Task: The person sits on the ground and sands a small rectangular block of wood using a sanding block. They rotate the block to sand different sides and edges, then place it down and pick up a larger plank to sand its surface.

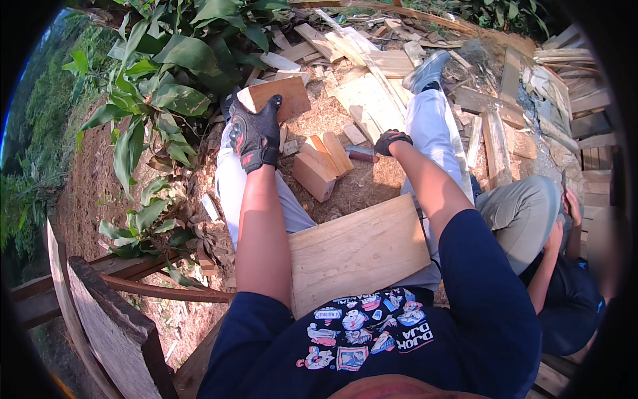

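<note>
My left hand (256, 133), in a black glove, is closed on the near side of a thick wooden block (292, 96) above my left foot. Over by my right shin, my right hand (393, 141) wears a dark fingerless glove. Its fingers are curled, and what they grip is hidden. Just left of that hand is a small tool with a reddish-brown part (362, 154); I cannot tell whether the hand touches it. Between my legs several cut wooden blocks (318, 173) lie on the sawdust. Across my lap rests a wide flat wooden board (359, 253).
Leafy plants (186, 66) crowd the left side. Offcuts and planks (392, 63) litter the ground ahead. Another person in grey trousers (522, 209) sits close on my right. A rough timber slab (119, 326) and a curved rusty bar (166, 289) stand at lower left.
</note>
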{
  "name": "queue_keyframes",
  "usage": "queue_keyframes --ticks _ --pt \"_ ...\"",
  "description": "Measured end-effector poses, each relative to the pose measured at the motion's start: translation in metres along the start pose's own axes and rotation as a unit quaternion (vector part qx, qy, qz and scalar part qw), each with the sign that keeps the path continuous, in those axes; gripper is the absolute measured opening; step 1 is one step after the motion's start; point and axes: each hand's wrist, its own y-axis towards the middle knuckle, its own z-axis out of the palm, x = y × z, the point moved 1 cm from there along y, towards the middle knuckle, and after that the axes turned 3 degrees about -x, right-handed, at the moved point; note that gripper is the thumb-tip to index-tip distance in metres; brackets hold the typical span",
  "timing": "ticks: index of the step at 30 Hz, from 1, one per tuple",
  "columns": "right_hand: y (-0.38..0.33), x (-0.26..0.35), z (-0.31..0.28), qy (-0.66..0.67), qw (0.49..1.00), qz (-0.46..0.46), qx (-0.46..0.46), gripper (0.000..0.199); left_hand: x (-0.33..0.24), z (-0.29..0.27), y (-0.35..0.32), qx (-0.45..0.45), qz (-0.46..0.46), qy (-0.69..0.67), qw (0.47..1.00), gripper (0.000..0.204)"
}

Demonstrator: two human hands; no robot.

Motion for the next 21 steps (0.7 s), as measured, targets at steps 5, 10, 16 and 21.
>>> queue_keyframes --ticks 5,10,16,21 --pt "-0.059 0.039 -0.030 -0.134 0.984 -0.117 -0.008 0.058 0.000 -0.002 -0.001 -0.002 0.008 -0.008 1.000 0.070" --pt "-0.107 0.146 0.005 -0.038 0.921 -0.317 -0.222 0.058 0.005 0.007 0.001 0.014 0.013 -0.003 1.000 0.075" --pt "-0.130 0.190 0.065 -0.165 0.941 -0.279 -0.100 0.061 0.017 0.009 0.006 -0.016 0.035 0.035 0.999 0.078" --pt "-0.116 0.177 0.043 -0.032 0.959 -0.278 -0.049 0.088 0.016 0.005 0.005 0.012 0.033 0.028 0.999 0.076"
